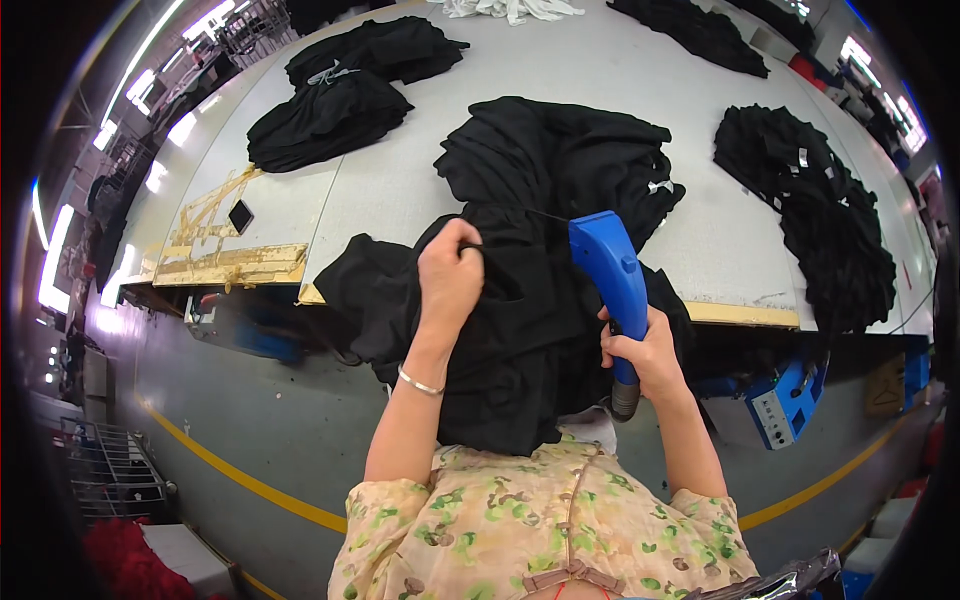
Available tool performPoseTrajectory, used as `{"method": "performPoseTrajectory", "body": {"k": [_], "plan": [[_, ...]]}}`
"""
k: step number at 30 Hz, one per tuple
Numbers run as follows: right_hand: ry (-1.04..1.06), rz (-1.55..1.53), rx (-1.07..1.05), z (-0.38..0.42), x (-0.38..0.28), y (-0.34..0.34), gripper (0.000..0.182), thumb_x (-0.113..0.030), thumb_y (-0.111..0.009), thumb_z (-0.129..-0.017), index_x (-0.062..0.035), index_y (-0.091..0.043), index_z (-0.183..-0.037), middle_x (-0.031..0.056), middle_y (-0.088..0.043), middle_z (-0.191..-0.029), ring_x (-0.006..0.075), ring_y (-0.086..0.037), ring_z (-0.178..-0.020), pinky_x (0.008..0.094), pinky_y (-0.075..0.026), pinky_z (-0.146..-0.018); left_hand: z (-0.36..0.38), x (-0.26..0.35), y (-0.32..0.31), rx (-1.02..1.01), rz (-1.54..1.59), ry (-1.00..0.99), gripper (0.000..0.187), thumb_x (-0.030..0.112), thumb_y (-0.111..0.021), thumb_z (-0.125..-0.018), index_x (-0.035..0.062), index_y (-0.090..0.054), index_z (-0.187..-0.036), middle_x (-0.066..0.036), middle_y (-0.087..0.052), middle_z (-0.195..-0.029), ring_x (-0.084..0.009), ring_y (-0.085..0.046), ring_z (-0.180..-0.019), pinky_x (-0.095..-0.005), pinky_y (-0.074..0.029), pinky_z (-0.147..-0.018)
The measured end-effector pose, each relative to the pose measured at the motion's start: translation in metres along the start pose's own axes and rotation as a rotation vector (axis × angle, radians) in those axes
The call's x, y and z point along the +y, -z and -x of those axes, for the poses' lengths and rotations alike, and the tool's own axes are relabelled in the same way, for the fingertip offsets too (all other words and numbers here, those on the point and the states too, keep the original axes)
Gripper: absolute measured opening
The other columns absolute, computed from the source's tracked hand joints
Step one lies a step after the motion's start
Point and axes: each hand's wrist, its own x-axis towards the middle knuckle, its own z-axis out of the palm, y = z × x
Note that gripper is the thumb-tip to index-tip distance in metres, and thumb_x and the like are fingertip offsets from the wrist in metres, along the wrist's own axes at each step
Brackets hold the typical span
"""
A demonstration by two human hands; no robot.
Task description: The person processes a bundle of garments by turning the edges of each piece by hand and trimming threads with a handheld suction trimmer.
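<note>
A black garment [500, 330] hangs over the table's front edge and down against my body. My left hand [450, 270] is closed on a fold of its fabric, left of the middle. In my right hand [650, 350] is the handle of a blue handheld suction tool [610, 265] with a dark hose at its lower end. The wide head of the tool points away from me, over the black cloth. Just beyond lies a pile of black garments [560, 150], touching the one I hold.
More black garment piles lie at the left [330, 115] and right [810, 200] of the pale table [400, 190]. A phone-like dark rectangle [240, 217] rests near yellow tape. White cloth [510, 10] sits at the far edge. A blue machine box [785, 405] hangs below the table at right.
</note>
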Motion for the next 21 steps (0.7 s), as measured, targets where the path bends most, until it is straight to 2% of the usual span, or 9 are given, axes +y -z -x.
{"method": "performPoseTrajectory", "body": {"k": [1,6,8,10,11,12,15,18,21], "plan": [[-0.008,0.017,-0.002,-0.001,0.000,-0.001,0.034,-0.003,-0.068,-0.073,0.0037,-0.061,-0.105,0.0058,-0.060,-0.075,0.0130,-0.059,-0.059,0.0275,-0.049,-0.058,0.004,-0.002,0.006,-0.009,0.244,0.082,0.009,0.000,-0.057,-0.078,0.0012,-0.057,-0.088,-0.006,-0.050,-0.063,-0.0128,-0.049,-0.057,-0.0296,-0.042,-0.058],[0.006,0.144,-0.079,-0.004,-0.006,-0.008,0.044,-0.005,-0.070,-0.076,0.0028,-0.060,-0.117,0.0041,-0.060,-0.080,0.0112,-0.058,-0.064,0.0268,-0.049,-0.062,0.026,0.001,0.022,-0.303,-0.377,-0.024,0.021,0.001,-0.067,-0.073,0.0039,-0.058,-0.092,-0.011,-0.052,-0.072,-0.0255,-0.056,-0.065,-0.0360,-0.047,-0.064],[-0.007,0.179,-0.104,-0.003,-0.013,-0.011,0.046,-0.006,-0.070,-0.077,0.0021,-0.059,-0.120,0.0035,-0.060,-0.080,0.0104,-0.058,-0.065,0.0266,-0.050,-0.063,0.010,-0.015,0.042,0.099,-0.689,-0.337,0.023,-0.002,-0.066,-0.070,0.0037,-0.059,-0.092,-0.012,-0.060,-0.081,-0.0330,-0.060,-0.073,-0.0424,-0.049,-0.067],[-0.017,0.161,-0.098,-0.004,-0.014,-0.010,0.045,-0.006,-0.069,-0.077,0.0014,-0.059,-0.121,0.0032,-0.060,-0.080,0.0098,-0.058,-0.065,0.0260,-0.050,-0.063,-0.006,-0.006,0.068,0.362,-0.763,-0.461,0.024,-0.006,-0.063,-0.070,0.0035,-0.060,-0.092,-0.013,-0.063,-0.089,-0.0367,-0.061,-0.080,-0.0461,-0.049,-0.070],[-0.020,0.152,-0.095,-0.006,-0.015,-0.012,0.044,-0.005,-0.069,-0.078,0.0011,-0.059,-0.121,0.0031,-0.060,-0.080,0.0095,-0.058,-0.065,0.0257,-0.050,-0.062,-0.007,0.006,0.074,0.402,-0.689,-0.534,0.024,-0.008,-0.062,-0.071,0.0030,-0.061,-0.092,-0.014,-0.062,-0.090,-0.0377,-0.061,-0.080,-0.0451,-0.050,-0.071],[-0.018,0.149,-0.087,-0.008,-0.018,-0.016,0.043,-0.005,-0.069,-0.078,0.0010,-0.060,-0.120,0.0030,-0.060,-0.079,0.0092,-0.057,-0.065,0.0253,-0.049,-0.062,-0.006,0.011,0.074,0.392,-0.608,-0.612,0.025,-0.010,-0.062,-0.072,0.0030,-0.062,-0.094,-0.012,-0.062,-0.087,-0.0301,-0.061,-0.074,-0.0381,-0.050,-0.067],[-0.003,0.147,-0.085,-0.009,-0.030,-0.024,0.039,-0.004,-0.068,-0.079,0.0006,-0.060,-0.116,0.0029,-0.060,-0.080,0.0080,-0.057,-0.065,0.0241,-0.050,-0.061,0.015,0.021,0.055,0.120,-0.076,-0.285,0.020,-0.010,-0.064,-0.082,0.0025,-0.063,-0.098,0.001,-0.060,-0.083,-0.0051,-0.052,-0.068,-0.0203,-0.043,-0.060],[-0.012,0.155,-0.161,-0.007,-0.037,-0.038,0.038,-0.002,-0.068,-0.078,0.0012,-0.060,-0.115,0.0026,-0.060,-0.081,0.0080,-0.057,-0.066,0.0246,-0.050,-0.061,0.028,0.017,0.036,-0.010,0.515,-0.013,0.012,-0.006,-0.062,-0.091,0.0002,-0.065,-0.101,0.003,-0.063,-0.087,0.0000,-0.051,-0.066,-0.0148,-0.041,-0.059],[-0.063,0.231,-0.318,-0.011,-0.034,-0.047,0.037,-0.002,-0.068,-0.077,0.0021,-0.059,-0.113,0.0026,-0.061,-0.082,0.0082,-0.059,-0.066,0.0247,-0.049,-0.061,0.035,0.028,0.044,-0.077,0.581,0.214,0.013,-0.003,-0.061,-0.093,-0.0005,-0.066,-0.105,0.002,-0.066,-0.088,0.0021,-0.050,-0.060,-0.0133,-0.040,-0.052]]}}
